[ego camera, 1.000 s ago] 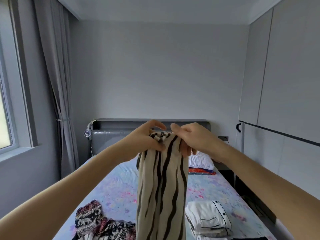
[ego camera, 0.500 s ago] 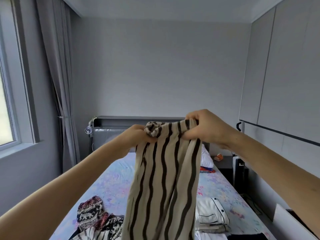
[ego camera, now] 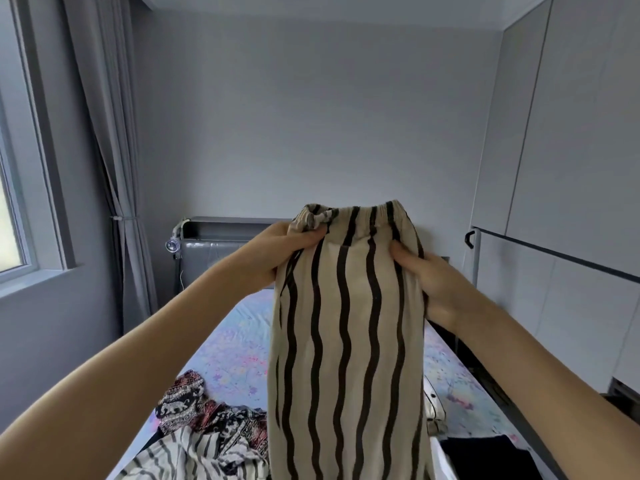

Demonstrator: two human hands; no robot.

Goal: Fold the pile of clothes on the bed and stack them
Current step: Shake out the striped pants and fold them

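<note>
I hold up beige trousers with wavy dark stripes (ego camera: 346,341) in front of me, elastic waistband at the top. My left hand (ego camera: 277,252) grips the bunched left end of the waistband. My right hand (ego camera: 426,282) pinches the right edge just below the waistband. The fabric hangs down out of frame over the bed (ego camera: 235,344). Below left lies the unfolded pile: a dark patterned garment (ego camera: 194,407) and a white striped one (ego camera: 194,455). A folded white piece (ego camera: 434,407) peeks out behind the trousers at right.
A dark folded item (ego camera: 485,455) lies at the bed's lower right. A grey headboard (ego camera: 221,244) with a clip lamp stands at the far end. Curtain and window are on the left, wardrobe doors on the right.
My hands have moved apart and spread the waistband wide. The trousers now hang flatter and closer to the camera, hiding most of the folded stack.
</note>
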